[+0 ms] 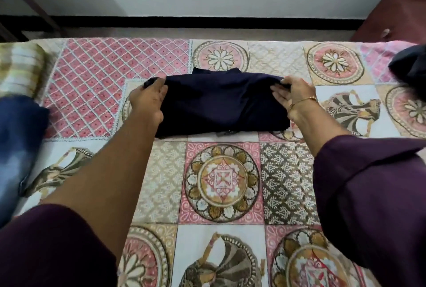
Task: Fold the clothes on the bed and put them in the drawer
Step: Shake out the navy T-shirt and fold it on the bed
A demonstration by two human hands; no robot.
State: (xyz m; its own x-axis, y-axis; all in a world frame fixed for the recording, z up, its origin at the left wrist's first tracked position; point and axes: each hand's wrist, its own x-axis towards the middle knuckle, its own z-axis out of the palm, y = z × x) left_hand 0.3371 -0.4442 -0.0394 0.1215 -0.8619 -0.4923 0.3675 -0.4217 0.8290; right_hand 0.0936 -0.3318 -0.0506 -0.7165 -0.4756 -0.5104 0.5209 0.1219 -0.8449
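Note:
A dark navy garment (219, 102) lies folded into a wide band across the middle of the bed (221, 183), which has a patterned patchwork cover. My left hand (148, 100) grips the garment's left end, thumb over the top edge. My right hand (292, 97), with gold bangles at the wrist, pinches the right end of the cloth between thumb and fingers. Both arms reach forward in dark purple sleeves.
A blue tie-dye cloth (16, 148) and a yellow-white striped cloth (20, 67) lie at the bed's left edge. Another dark garment (410, 65) sits at the right edge. A reddish-brown wooden cabinet (391, 12) stands at the far right beyond the bed, by the white wall.

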